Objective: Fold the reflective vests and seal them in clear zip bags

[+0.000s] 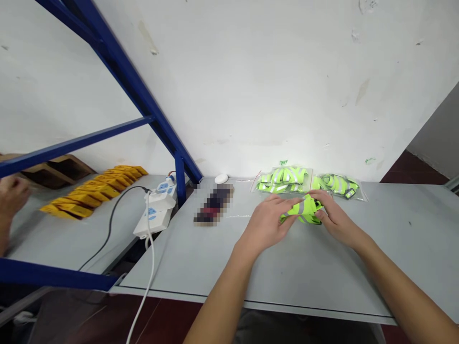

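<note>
A folded bundle of bright yellow-green strap with silver reflective bands [304, 209] is held just above the grey table, between both hands. My left hand [268, 220] grips its left end, fingers over the top and thumb below. My right hand [333, 215] holds the right end, with fingers bent round a dark part of it. Behind the hands, near the wall, lie two clear plastic bags, one [283, 179] at the left and one [339, 185] at the right, each with similar yellow-green straps inside.
Left of my hands are a pixelated object [214, 204], a white oval item [221, 178] and clear plastic. White power strips [156, 210] with cables stand by a blue metal frame [143, 102]. Beyond it are yellow packets [95, 191], brown boxes and another person's hand [12, 196].
</note>
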`<state>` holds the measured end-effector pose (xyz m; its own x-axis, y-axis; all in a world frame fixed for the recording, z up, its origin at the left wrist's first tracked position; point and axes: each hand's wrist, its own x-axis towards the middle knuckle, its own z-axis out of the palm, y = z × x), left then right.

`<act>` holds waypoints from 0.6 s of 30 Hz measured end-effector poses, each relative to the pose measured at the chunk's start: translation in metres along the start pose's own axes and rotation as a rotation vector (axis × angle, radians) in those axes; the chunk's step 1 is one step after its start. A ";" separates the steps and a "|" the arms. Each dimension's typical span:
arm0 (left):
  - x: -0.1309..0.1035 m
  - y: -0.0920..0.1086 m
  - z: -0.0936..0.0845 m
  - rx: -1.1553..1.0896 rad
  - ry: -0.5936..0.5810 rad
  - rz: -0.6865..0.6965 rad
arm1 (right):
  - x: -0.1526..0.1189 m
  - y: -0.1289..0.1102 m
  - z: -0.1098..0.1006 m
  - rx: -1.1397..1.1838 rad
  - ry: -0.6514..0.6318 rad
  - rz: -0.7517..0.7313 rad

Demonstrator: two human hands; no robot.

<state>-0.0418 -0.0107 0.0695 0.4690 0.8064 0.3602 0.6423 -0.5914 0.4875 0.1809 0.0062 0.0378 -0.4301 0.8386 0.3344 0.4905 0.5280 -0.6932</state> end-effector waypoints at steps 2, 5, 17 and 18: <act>0.002 0.001 0.001 0.213 0.014 0.101 | 0.000 0.006 -0.006 -0.147 0.007 -0.053; -0.008 0.000 0.017 0.402 -0.037 0.172 | -0.010 0.006 -0.012 -0.394 -0.109 -0.096; -0.040 0.024 0.063 0.287 -0.380 0.052 | -0.080 0.009 0.042 -0.456 -0.037 0.013; -0.036 0.023 0.060 0.256 -0.391 0.050 | -0.078 0.011 0.044 -0.459 -0.019 0.007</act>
<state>-0.0075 -0.0536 0.0197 0.6647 0.7466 0.0278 0.7190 -0.6493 0.2479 0.1866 -0.0597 -0.0244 -0.4377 0.8418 0.3160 0.7766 0.5310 -0.3390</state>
